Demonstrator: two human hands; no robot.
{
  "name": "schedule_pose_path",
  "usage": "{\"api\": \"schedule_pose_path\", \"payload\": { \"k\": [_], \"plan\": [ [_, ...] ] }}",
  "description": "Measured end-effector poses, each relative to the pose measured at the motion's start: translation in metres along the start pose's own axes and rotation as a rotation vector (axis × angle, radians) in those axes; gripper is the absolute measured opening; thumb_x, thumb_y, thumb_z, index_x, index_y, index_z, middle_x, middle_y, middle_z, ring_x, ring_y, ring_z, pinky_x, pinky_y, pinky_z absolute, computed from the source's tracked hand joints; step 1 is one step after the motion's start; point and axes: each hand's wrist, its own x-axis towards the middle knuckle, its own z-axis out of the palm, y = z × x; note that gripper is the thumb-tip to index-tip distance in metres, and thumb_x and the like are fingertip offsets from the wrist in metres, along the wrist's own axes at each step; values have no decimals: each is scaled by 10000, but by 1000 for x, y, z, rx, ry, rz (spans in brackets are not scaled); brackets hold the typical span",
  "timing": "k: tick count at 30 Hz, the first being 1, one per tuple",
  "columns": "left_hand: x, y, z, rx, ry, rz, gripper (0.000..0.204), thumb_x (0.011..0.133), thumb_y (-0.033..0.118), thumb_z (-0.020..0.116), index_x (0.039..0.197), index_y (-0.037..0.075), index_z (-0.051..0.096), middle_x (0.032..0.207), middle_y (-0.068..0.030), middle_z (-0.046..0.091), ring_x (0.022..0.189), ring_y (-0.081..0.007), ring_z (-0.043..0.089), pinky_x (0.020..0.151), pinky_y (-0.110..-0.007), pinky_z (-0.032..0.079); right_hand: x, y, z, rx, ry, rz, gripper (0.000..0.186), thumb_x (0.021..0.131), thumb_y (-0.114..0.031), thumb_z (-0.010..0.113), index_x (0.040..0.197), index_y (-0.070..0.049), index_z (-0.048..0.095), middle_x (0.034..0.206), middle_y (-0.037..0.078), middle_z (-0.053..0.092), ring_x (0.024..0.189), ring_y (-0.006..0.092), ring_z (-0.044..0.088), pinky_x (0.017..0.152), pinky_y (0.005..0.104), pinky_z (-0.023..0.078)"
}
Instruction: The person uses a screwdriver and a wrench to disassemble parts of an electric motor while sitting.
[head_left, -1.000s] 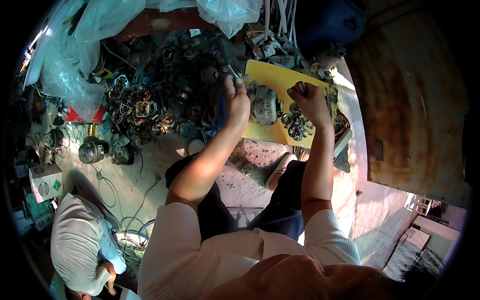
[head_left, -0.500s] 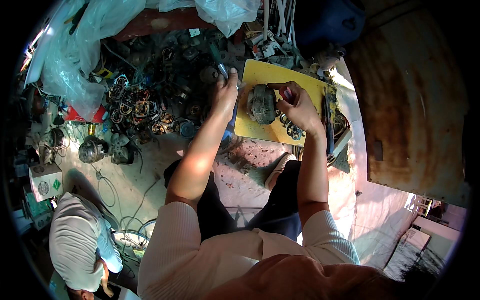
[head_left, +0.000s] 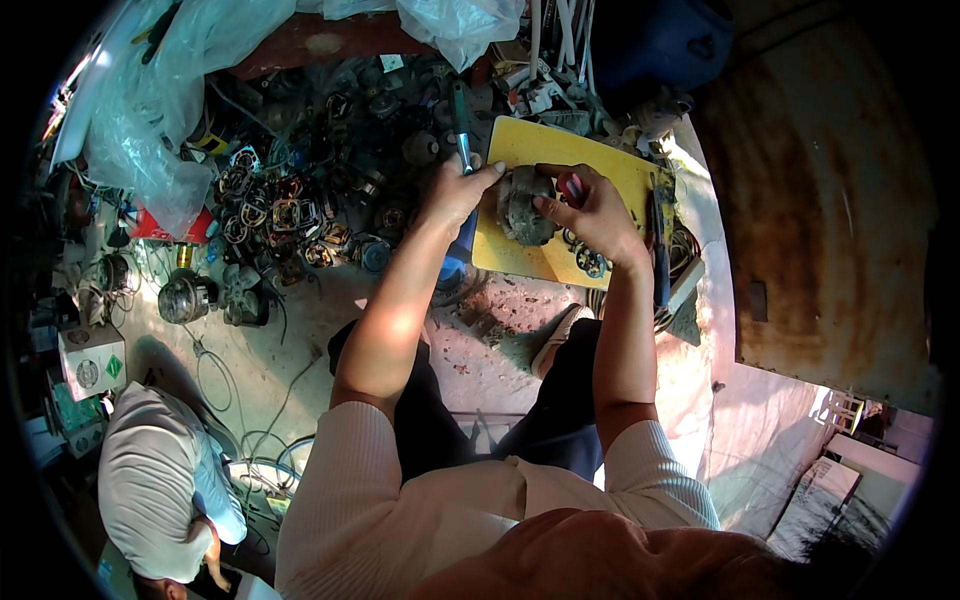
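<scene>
A grey, dirty round motor part (head_left: 526, 207) stands on a yellow board (head_left: 560, 145). At its left, my left hand (head_left: 455, 192) is closed around a tool with a dark green handle and shiny metal shaft (head_left: 461, 130), which points away from me. The tool's lower end is hidden by the hand. My right hand (head_left: 598, 215) grips a red-handled tool (head_left: 570, 186), while its index finger and thumb rest against the motor part's right side. Small metal rings (head_left: 590, 262) lie on the board below my right hand.
Dark long-handled tools (head_left: 660, 240) lie along the board's right edge. Heaped motor parts (head_left: 290, 215) fill the floor at left, under clear plastic sheeting (head_left: 150, 150). A blue drum (head_left: 655, 45) stands at the back, a rusty metal panel (head_left: 820, 230) at right. Another person (head_left: 165, 480) crouches lower left.
My left hand has turned the green-handled tool more upright and come slightly nearer the motor part. My right thumb has shifted onto the part, which looks slightly turned.
</scene>
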Motion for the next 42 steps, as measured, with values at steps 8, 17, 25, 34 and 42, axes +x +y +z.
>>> {"api": "schedule_pose_path", "payload": {
  "k": [8, 17, 25, 34, 42],
  "plan": [
    [-6, 11, -26, 31, 162, 1, 230, 876, 240, 651, 937, 102, 478, 1012, -80, 636, 1003, -215, 620, 816, -347, 459, -9, -13, 0, 116, 109, 6, 328, 795, -221, 723, 990, 32, 649, 664, 3, 549, 594, 77, 488, 562, 239, 415],
    [-57, 29, -1, 49, -17, 344, 311, 844, 228, 695, 810, 77, 425, 729, 0, 527, 679, -65, 462, 621, -232, 407, -32, -33, 13, 356, 189, -109, 164, 828, -107, 701, 919, 28, 682, 676, 0, 623, 590, 43, 519, 547, 216, 442],
    [-92, 23, 22, 120, -37, 366, 286, 878, 269, 657, 831, 62, 466, 759, -15, 574, 685, -62, 467, 618, -224, 407, -67, -32, 10, 319, 206, -160, 111, 812, -59, 697, 874, 28, 667, 711, 12, 639, 645, 56, 553, 600, 220, 465],
    [-76, 13, -13, -576, -85, -77, 170, 935, 252, 542, 1004, 103, 497, 939, -50, 603, 829, -133, 559, 715, -293, 445, -65, 60, -42, -336, 286, 184, 320, 774, -275, 705, 809, 22, 593, 664, 158, 576, 589, 229, 546, 603, 348, 448],
    [-81, 17, -25, -455, -118, -61, 143, 918, 46, 502, 1038, 40, 424, 1164, -199, 542, 1168, -318, 520, 1029, -412, 411, -76, 36, -76, 1267, 308, 2, 381, 936, -403, 523, 869, -40, 616, 869, 94, 630, 830, 224, 589, 823, 409, 486]
  ]
}}
